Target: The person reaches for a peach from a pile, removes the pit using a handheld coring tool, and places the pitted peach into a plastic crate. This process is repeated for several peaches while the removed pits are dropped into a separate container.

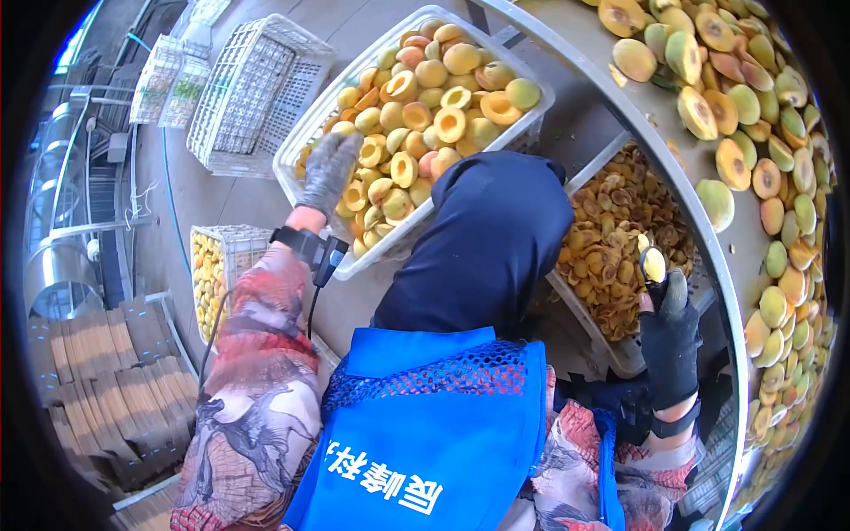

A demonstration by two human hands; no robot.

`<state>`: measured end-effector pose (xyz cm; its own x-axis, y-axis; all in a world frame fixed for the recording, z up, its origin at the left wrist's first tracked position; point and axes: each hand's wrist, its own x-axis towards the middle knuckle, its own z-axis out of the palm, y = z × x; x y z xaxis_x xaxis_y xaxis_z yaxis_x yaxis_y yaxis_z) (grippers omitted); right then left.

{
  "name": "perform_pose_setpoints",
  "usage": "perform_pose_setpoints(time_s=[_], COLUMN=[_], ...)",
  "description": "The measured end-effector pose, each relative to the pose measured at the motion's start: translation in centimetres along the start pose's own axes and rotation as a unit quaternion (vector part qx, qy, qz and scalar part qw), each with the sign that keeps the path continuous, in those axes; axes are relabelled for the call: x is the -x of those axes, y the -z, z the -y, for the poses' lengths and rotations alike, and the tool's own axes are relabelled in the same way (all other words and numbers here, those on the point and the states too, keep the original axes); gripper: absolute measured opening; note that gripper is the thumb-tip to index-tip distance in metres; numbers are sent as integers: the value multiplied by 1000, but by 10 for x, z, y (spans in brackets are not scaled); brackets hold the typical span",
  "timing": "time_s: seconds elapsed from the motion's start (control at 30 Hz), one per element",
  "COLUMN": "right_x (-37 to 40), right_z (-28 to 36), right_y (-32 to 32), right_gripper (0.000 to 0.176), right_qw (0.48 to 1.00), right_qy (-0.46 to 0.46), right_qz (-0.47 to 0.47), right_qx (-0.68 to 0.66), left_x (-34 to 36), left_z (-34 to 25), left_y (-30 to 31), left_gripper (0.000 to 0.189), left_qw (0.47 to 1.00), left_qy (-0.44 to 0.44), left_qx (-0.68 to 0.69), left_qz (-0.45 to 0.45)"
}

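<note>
My left hand (329, 173), in a grey glove, reaches over the left edge of a white crate (416, 226) full of halved yellow fruit (403, 168). Its fingers point into the crate at the fruit; what they hold, if anything, is hidden. On the right, my right hand (670, 323), in a black glove with grey fingertips, is closed round a small tool (647, 257) with a ring-like end. A pale yellow piece of fruit (654, 265) sits at that end, above a lower crate of brownish fruit scraps (620, 230).
A metal-rimmed table (677, 168) bearing many fruit halves curves along the right. Empty white crates (257, 93) stand at the upper left, with another crate of yellow fruit (208, 279) below. Stacked cardboard (115, 354) lies at the lower left. My dark-clad knee is between the crates.
</note>
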<state>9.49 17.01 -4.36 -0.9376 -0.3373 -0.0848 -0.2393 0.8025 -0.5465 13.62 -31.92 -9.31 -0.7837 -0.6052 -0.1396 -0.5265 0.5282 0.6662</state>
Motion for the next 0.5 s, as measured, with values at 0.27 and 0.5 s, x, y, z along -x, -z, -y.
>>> perform_pose_setpoints(time_s=[0.27, 0.5], right_x=[-10, -17], right_z=[10, 10], right_y=[-12, -16], right_gripper=[46, 46], right_qw=[999, 998], right_qy=[25, 40], right_qz=[7, 17], right_qx=[25, 49], left_x=[43, 50], left_z=[98, 116], left_y=[0, 3], left_gripper=[43, 34], left_qw=[948, 892], left_qy=[40, -7], left_qx=[-300, -406], left_qz=[102, 200])
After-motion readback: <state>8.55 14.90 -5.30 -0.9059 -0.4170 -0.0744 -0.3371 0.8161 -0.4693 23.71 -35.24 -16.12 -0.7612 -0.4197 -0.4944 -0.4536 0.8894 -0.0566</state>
